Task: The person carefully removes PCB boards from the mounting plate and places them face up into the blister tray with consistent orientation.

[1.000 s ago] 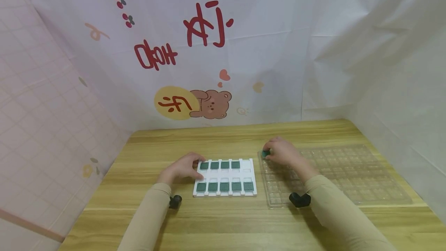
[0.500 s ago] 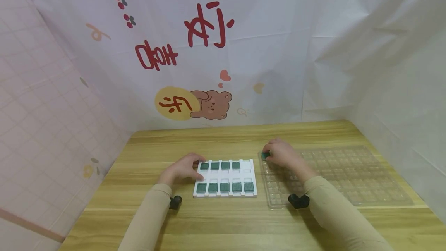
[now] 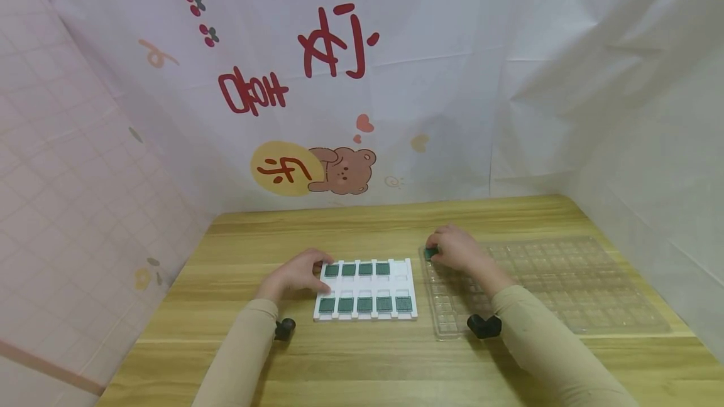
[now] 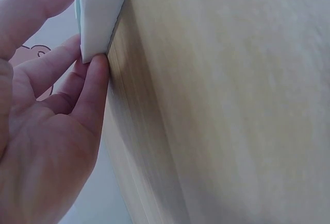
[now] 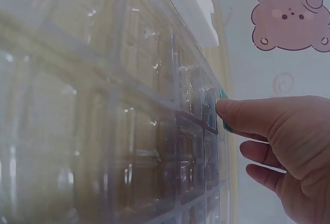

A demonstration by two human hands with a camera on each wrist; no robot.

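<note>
A white tray lies on the table with two rows of square green chips; the far row's rightmost slot has no chip. My left hand holds the tray's left end, and in the left wrist view its fingertips press the white edge. To the right, my right hand pinches one green chip between thumb and fingers at the far left corner of a clear plastic tray. In the right wrist view the chip is mostly hidden behind the thumb.
The clear tray has many small pockets and stretches toward the table's right side. A wooden table carries everything. White printed cloth with a bear hangs right behind the table, and more cloth stands at both sides.
Almost nothing differs. The right hand stays at the clear tray's corner with the chip, its fingers shifted very slightly; the left hand and white tray stay in place.
</note>
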